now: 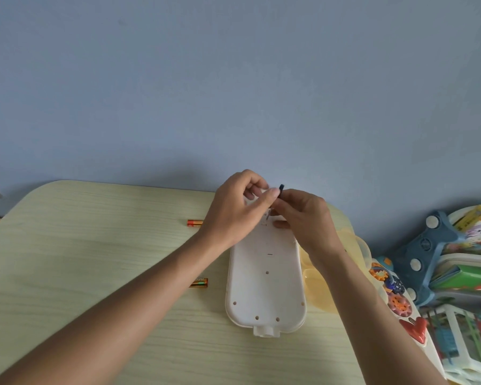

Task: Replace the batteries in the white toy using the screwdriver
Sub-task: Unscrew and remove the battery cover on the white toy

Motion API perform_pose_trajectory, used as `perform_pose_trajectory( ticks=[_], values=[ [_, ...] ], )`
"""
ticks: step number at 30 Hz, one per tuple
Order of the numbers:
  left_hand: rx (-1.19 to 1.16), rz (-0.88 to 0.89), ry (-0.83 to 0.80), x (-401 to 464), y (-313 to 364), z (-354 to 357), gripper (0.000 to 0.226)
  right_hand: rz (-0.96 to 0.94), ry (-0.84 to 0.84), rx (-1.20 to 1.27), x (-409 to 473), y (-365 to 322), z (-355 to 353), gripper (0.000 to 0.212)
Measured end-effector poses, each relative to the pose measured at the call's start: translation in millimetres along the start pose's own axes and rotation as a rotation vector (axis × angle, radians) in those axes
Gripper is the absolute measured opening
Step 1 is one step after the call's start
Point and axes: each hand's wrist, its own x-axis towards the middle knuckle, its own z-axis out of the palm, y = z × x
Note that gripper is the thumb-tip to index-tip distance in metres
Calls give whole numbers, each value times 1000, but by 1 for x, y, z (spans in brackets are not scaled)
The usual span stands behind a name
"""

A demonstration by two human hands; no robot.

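The white toy point(264, 284) lies face down on the pale wooden table point(95, 259), its flat back up with several small screw holes. My right hand point(303, 218) pinches the screwdriver point(281, 188), whose dark handle top shows above the fingers; its shaft points down at the toy's far end. My left hand point(239, 209) hovers over the same end, with its thumb touching the screwdriver handle and its fingers curled. An orange battery point(195, 223) lies left of my left hand. A second orange battery point(199, 282) lies beside my left forearm. The battery compartment is hidden by my hands.
A translucent yellow plastic piece point(322, 290) sits under the toy's right side. Right of the table stand colourful toys: a gear board point(392, 295), a blue toy point(422, 254), books point(478, 232) and a white basket point(467, 343). A blue wall rises behind the table.
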Motion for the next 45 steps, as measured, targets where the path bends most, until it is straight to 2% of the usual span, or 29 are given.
perform_pose_trajectory(
  ticks=[2, 6, 14, 18, 21, 25, 30, 36, 38, 41, 45],
  values=[
    [152, 30, -28, -11, -7, -2, 17, 36, 49, 32, -1, -2, -5, 13],
    [391, -43, -185, -25, -9, -1, 38, 112, 43, -4, -6, -2, -12, 11],
    [433, -86, -228, -32, -1, 2, 40, 188, -18, -53, -15, 6, -14, 10],
    [601, -40, -308, -29, 9, 5, 41, 191, -23, -64, -15, 9, -15, 13],
    [755, -4, -366, -23, 23, 11, 31, 182, -22, -79, -15, 10, -16, 14],
    [797, -33, -438, -16, 30, 13, 36, 169, -16, -145, -14, 12, -14, 17],
    [843, -46, -450, -13, 29, 15, 38, 160, 9, -188, -13, 14, -11, 19],
    [707, -135, -443, -10, 25, 13, 48, 166, 32, -172, -17, 10, -13, 20],
    [657, -155, -474, -7, 25, 11, 44, 172, 34, -157, -15, 9, -15, 21],
    [480, -189, -530, -5, 16, 0, 29, 190, 31, -128, -15, 10, -13, 20],
    [249, -242, -546, -7, 2, -9, 34, 219, 51, -101, -15, 11, -12, 16]
  ],
)
